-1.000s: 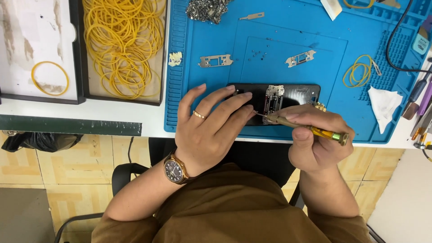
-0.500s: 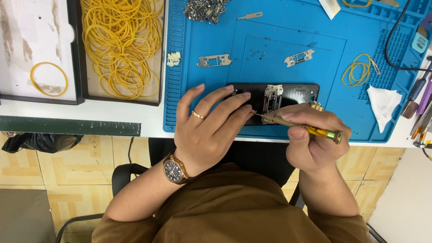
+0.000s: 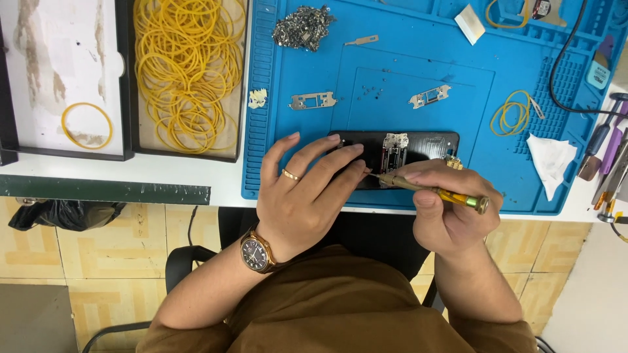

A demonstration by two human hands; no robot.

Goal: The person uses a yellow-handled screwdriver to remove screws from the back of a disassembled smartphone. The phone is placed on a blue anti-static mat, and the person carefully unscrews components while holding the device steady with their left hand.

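Left hand [image 3: 307,196] lies spread, fingers pinning the left end of a dark phone [image 3: 418,145] at the near edge of the blue mat [image 3: 523,65]. Right hand [image 3: 451,209] is closed around a yellow-handled screwdriver [image 3: 435,191], tip at the phone's open middle. Judged partway through: two metal brackets [image 3: 313,100] already lie off on the mat beside loose screws [image 3: 369,91]; inner plate still fitted. Further out: tray of yellow rubber bands [image 3: 186,72], white tabletop, tiled floor below.
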